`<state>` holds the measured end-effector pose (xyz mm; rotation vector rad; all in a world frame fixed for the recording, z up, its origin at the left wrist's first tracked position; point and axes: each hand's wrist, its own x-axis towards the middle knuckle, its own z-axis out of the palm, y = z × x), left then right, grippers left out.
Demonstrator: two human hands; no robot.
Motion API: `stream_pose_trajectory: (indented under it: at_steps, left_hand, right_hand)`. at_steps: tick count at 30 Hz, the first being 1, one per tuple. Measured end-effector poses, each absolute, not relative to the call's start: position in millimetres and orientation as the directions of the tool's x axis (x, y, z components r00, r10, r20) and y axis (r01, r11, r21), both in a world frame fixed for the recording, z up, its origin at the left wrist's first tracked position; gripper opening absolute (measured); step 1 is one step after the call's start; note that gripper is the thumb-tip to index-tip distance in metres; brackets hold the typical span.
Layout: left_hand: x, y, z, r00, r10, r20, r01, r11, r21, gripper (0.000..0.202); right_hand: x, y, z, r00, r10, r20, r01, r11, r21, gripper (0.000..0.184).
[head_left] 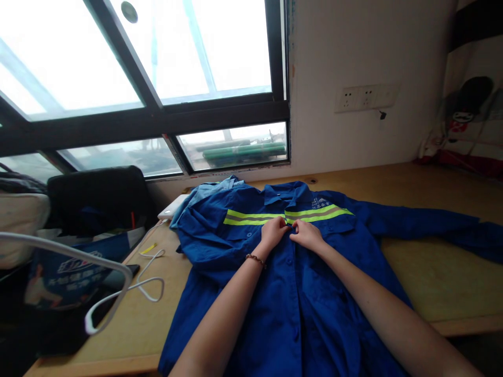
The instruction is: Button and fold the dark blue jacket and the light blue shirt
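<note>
While the jacket point(281, 293) lies front-up on the surface point(424, 283), left hand point(274, 232) and right hand point(308, 235) both pinch its front opening, pretty much at the stripe point(251, 218).

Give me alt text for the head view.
A person's left hand and right hand pinch the front of a blue jacket with yellow-and-grey stripes, spread on a wooden table below a window. A white cable loops at left.

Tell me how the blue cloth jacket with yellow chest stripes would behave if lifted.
The jacket would probably flop, given its soft creases. One long blue cloth sleeve, stretched sideways, would likely trail. Rolling seems unlikely, since it lies spread flat.
</note>
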<state>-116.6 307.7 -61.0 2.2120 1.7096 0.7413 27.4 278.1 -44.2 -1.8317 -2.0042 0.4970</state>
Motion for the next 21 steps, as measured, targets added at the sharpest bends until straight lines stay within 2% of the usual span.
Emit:
stream_pose_trajectory:
  at_steps: [3,7,10,12,14,16,21]
  left_hand:
    - [-118,305,-60,0.196,0.944,0.265,0.797,-0.311,0.518,0.017]
    - [-121,304,-59,0.220,0.957,0.188,0.619,-0.286,0.732,0.020]
    - [-124,303,-57,0.261,0.960,0.102,0.357,-0.194,0.914,0.022]
    - [-127,301,-54,0.289,0.957,0.036,0.167,-0.088,0.982,0.023]
    - [-131,300,-52,0.311,0.950,-0.022,0.005,0.021,1.000,0.024]
    - [-135,299,-51,0.312,0.948,-0.062,-0.101,0.097,0.990,0.025]
    - [-137,301,-56,0.298,0.952,-0.073,-0.196,0.136,0.971,0.025]
  right_hand:
    - [30,283,-47,-0.048,0.999,0.022,0.848,0.052,-0.528,0.029]
    - [34,289,-52,-0.062,0.998,0.029,0.707,0.064,-0.704,0.031]
    - [37,292,-50,-0.093,0.996,-0.003,0.451,0.040,-0.892,0.034]
    - [38,293,-47,-0.105,0.994,-0.038,0.245,-0.011,-0.970,0.036]
    - [37,292,-45,-0.103,0.991,-0.088,0.112,-0.076,-0.991,0.036]
    - [35,291,-44,-0.111,0.986,-0.126,0.072,-0.118,-0.990,0.035]
    - [31,289,-47,-0.123,0.986,-0.110,0.024,-0.108,-0.994,0.032]
